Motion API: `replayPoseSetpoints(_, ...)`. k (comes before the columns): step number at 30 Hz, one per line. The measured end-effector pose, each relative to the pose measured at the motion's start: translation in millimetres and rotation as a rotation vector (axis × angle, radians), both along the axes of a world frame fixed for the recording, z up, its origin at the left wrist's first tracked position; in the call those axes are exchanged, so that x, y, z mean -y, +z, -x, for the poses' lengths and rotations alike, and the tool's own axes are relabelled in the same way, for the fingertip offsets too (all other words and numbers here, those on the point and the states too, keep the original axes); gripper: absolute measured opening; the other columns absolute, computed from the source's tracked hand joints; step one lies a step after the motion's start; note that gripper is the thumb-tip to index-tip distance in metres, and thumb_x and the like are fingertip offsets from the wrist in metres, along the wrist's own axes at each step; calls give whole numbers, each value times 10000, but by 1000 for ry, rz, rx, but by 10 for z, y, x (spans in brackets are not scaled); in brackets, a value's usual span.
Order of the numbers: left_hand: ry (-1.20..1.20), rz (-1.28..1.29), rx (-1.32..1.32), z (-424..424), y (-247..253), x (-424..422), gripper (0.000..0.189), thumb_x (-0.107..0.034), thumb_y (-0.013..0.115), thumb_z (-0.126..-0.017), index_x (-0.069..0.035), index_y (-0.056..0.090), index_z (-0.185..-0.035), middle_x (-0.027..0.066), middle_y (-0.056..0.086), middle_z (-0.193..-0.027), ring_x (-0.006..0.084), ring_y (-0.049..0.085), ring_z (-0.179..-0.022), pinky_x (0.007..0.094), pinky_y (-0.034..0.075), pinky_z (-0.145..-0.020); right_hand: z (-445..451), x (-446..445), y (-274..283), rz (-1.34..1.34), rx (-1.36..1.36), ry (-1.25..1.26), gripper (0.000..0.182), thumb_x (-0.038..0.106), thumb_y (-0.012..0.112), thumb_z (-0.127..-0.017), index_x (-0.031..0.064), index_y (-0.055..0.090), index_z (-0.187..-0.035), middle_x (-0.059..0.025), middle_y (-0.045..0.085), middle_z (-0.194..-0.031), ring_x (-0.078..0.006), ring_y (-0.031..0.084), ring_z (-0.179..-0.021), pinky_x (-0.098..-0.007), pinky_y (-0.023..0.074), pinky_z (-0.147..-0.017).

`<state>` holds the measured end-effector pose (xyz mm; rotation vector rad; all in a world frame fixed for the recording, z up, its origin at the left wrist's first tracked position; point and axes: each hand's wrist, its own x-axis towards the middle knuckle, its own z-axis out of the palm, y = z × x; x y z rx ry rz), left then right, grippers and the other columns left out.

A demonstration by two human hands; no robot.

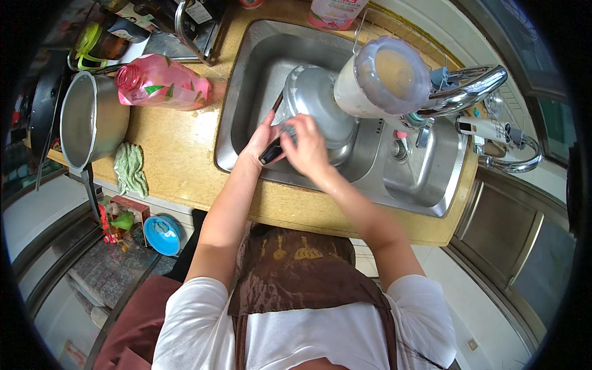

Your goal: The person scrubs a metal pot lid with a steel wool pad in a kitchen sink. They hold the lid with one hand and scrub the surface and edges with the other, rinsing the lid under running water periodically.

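Over the front left of the large steel sink basin (259, 69), my left hand (258, 141) grips a slim utensil with a black handle (272, 154). Its dark far end points up and away past my fingers, and its kind cannot be made out. My right hand (305, 145), a little blurred, presses a grey scouring pad (290, 132), seemingly steel wool, against the utensil. Just beyond both hands an upturned metal bowl (307, 95) with whitish patches rests in the basin. Another shiny metal vessel (344, 152) shows partly beneath it.
A chrome faucet (467, 90) and a white container with a translucent cover (384, 78) overhang the sink. The small basin (416, 171) lies right. On the left counter are a pink bottle (162, 83), a metal pot (95, 120) and a green cloth (129, 169); below, a blue basin (162, 243).
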<state>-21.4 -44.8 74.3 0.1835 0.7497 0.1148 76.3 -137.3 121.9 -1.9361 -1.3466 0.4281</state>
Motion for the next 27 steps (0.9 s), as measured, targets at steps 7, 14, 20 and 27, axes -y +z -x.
replayPoseSetpoints(7,67,-31,-7,-86,-173,66,883,-707,314,-852,32,367,-1333,202,499,-1282,302,518,-1150,444,378,-1022,-56,-14,-86,-132,124,148,152,246,637,-794,117,634,-875,-62,584,-910,-255,597,-834,-365,516,-686)
replayPoseSetpoints(14,35,11,47,-171,-162,68,917,-771,302,-810,10,446,-1268,126,574,-1140,210,552,-1000,357,438,-919,-132,46,-101,-41,129,24,223,240,611,-823,97,565,-988,-114,539,-1010,-312,592,-876,-407,502,-715)
replayPoseSetpoints(20,-56,36,93,-191,-61,75,397,-175,540,-897,-67,425,-1262,129,522,-1175,303,558,-1070,587,473,-891,-653,-132,-217,120,156,1,164,193,608,-832,78,598,-949,-132,550,-989,-325,577,-879,-402,471,-755)
replayPoseSetpoints(27,-438,-290,-19,-147,176,-49,612,-32,591,-801,-55,256,-1313,155,537,-1014,263,680,-712,260,510,-434,-883,-93,-43,78,29,326,234,141,635,-809,70,589,-1028,-108,525,-1127,-301,539,-1062,-384,442,-878)
